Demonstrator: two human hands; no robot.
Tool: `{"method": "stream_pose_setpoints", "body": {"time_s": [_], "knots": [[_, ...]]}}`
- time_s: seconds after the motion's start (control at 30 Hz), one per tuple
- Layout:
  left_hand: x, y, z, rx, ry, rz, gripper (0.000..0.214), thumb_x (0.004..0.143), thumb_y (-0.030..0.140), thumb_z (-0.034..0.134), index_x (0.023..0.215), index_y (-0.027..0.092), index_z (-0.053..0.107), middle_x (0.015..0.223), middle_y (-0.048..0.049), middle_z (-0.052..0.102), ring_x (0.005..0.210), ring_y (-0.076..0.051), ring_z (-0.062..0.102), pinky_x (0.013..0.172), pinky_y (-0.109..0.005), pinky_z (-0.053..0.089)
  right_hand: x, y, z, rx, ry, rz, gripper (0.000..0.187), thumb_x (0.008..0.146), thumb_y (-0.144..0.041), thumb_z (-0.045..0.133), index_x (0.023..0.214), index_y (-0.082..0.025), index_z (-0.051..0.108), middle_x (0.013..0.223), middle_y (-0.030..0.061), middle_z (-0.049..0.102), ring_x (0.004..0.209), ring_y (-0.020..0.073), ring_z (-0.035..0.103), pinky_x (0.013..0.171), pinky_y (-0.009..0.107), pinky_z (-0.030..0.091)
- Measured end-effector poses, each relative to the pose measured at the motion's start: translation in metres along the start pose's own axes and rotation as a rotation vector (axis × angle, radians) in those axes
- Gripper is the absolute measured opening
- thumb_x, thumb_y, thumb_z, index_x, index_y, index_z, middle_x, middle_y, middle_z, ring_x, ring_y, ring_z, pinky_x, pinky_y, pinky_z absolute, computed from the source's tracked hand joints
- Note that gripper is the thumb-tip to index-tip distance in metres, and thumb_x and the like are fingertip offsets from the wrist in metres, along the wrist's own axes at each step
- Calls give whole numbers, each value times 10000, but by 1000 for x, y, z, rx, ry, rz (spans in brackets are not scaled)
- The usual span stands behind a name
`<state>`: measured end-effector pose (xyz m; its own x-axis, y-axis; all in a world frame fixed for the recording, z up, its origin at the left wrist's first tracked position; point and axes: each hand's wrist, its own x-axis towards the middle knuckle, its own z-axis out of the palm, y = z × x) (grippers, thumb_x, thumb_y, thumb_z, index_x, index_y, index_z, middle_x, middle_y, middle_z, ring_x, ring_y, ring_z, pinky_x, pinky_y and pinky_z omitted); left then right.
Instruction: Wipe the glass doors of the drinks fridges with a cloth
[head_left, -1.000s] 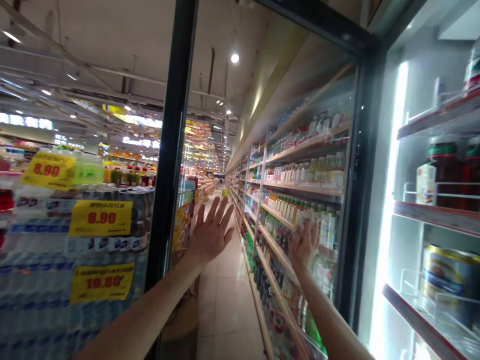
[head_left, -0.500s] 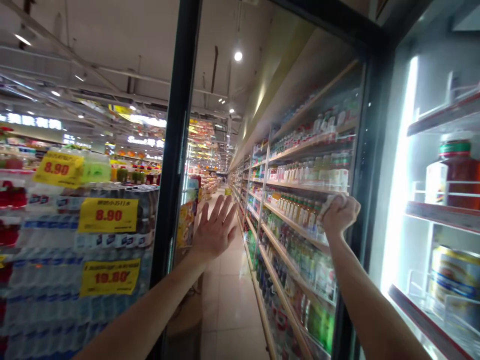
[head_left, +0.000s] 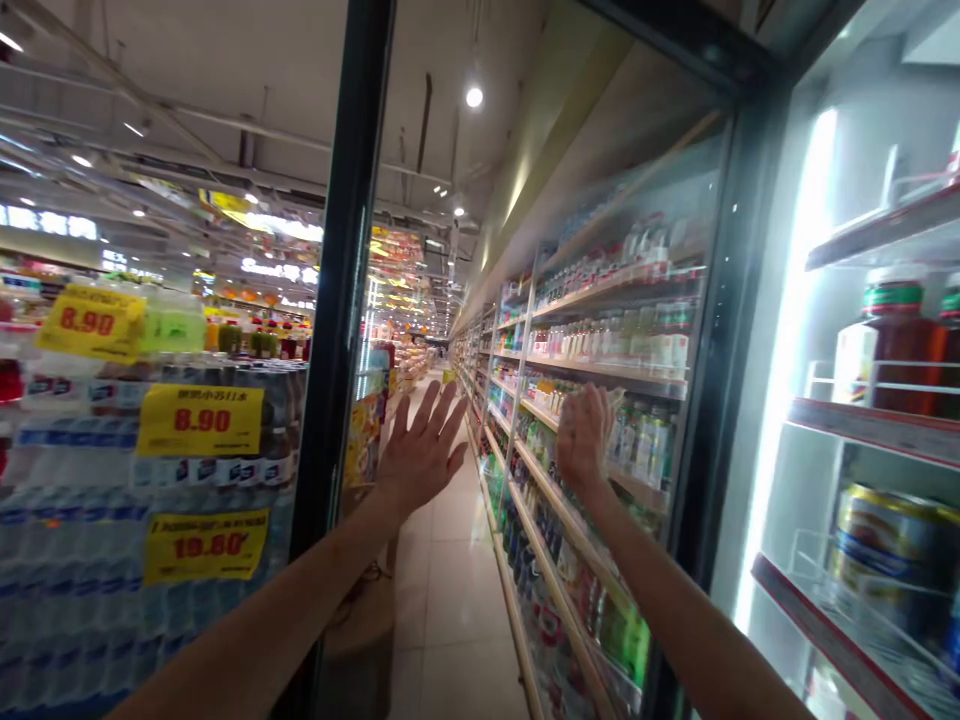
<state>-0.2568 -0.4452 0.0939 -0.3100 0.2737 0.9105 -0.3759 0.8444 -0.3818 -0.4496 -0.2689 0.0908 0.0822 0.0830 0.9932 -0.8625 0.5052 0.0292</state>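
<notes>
An opened glass door (head_left: 739, 330) with a dark frame stands before me, its pane see-through. Against the pane, on its left half, my left hand (head_left: 421, 450) lies flat with fingers spread and holds nothing. My right hand (head_left: 583, 440) is at the pane's middle right, closed over a pale cloth (head_left: 616, 396). Only a small edge of the cloth shows past the fingers, and motion smears that hand a little.
A lit fridge interior with bottles (head_left: 892, 340) and cans (head_left: 885, 540) on shelves is at the right. Beyond the glass run long drink shelves (head_left: 600, 365) and a tiled aisle (head_left: 450, 600). Stacked bottle packs with yellow price signs (head_left: 201, 420) stand at the left.
My right hand has swept left across the pane with the cloth, away from the hinge-side frame. My left hand keeps its place on the glass. The view has shifted slightly.
</notes>
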Motion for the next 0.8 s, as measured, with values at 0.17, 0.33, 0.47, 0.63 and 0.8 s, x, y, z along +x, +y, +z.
{"method": "stream_pose_setpoints", "body": {"time_s": [0.17,0.33,0.47,0.63,0.8], "knots": [[-1,-3,4,6,3,-3,555,888,375,432,1388,162,320,1465,-106,291,1397,-246,114,1133,-481,72,-29,18,-6,-42,-97,-188,381,845,-273,412,1205,-227,529,1328,96,467,1316,250,321,1060,533,265],[-1,-3,7,22,-11,5,583,882,376,430,1402,154,290,1480,-106,251,1399,-253,80,1134,-489,44,15,83,-11,-205,307,653,507,897,-337,218,1251,-96,488,1355,228,399,1317,319,304,1022,641,232],[-1,-2,8,11,12,-5,579,883,367,430,1405,162,286,1470,-108,279,1398,-249,99,1134,-489,59,13,20,4,-102,180,352,474,891,-335,275,1261,-125,486,1396,195,367,1337,301,280,1035,601,267],[-2,-4,6,-2,21,0,553,888,380,429,1384,158,329,1463,-114,293,1394,-249,134,1132,-479,89,-38,-67,13,92,-185,-473,428,817,-241,458,1241,-260,512,1378,70,429,1339,245,290,1083,501,260],[-2,-2,1,15,1,27,550,888,363,428,1385,152,322,1468,-113,282,1394,-258,126,1133,-485,77,-38,30,-12,-103,10,51,407,820,-289,425,1197,-209,556,1367,130,428,1293,301,350,1050,563,253]]}}
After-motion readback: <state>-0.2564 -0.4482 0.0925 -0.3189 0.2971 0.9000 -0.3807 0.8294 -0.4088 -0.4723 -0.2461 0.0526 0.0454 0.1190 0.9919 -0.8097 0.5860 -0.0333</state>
